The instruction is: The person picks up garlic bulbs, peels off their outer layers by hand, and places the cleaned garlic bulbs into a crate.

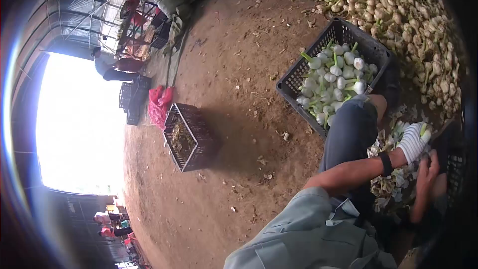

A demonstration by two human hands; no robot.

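Observation:
My left hand [414,142], in a white ribbed glove with a dark band at the wrist, is closed around a garlic bulb [424,130]; its green stem shows and the rest is mostly hidden. Right beside it is my right hand [426,172], bare, with its fingers curled; what they hold is hidden. Under and around both hands lie loose garlic skins and leaves [396,182]. Beyond my left knee stands a black plastic crate [298,72] with many white, trimmed garlic bulbs [334,77] in it.
A large heap of untrimmed garlic [398,15] lies beyond the crate. To the left stands another crate [196,142] of dry scraps beside a pink sack [159,105]. Farther off are stacked crates [133,99], a person [112,67] and a bright doorway [74,124]. Another dark crate [455,169] is at right.

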